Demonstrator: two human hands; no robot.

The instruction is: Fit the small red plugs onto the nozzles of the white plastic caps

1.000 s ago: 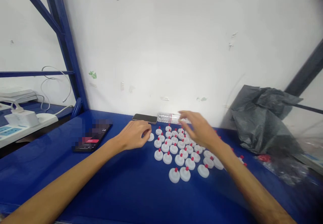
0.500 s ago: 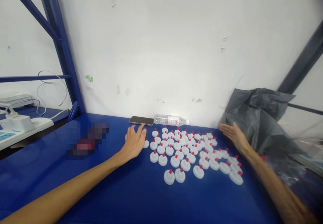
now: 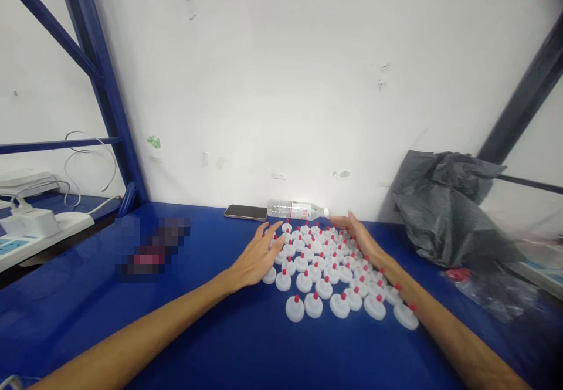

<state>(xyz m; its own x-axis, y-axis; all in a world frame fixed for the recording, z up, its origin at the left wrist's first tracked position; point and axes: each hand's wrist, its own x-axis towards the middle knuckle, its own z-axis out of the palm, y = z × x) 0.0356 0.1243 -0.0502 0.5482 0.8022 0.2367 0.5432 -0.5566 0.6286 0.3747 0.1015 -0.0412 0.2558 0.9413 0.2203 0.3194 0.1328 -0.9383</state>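
Many round white caps with red tips (image 3: 324,288) stand in a cluster on the blue table (image 3: 220,337). At the cluster's left edge is my left hand (image 3: 259,255), fingers apart, partly over a few caps and hiding them. My right hand (image 3: 358,234) lies along the far right side with its fingers stretched out, and its forearm runs beside the caps on the right. Neither hand grasps a cap. Whether the palms press on the outer caps is hard to make out.
Against the wall lie a phone (image 3: 245,212) and a clear plastic bottle (image 3: 298,209) on its side. A dark grey plastic bag (image 3: 444,202) and a clear bag with something red (image 3: 458,275) sit at the right. A white power strip (image 3: 70,226) is at far left.
My right hand has swept left from beside the grey bag to the caps, and my left hand has shifted right. The caps on the right now sit closer together.
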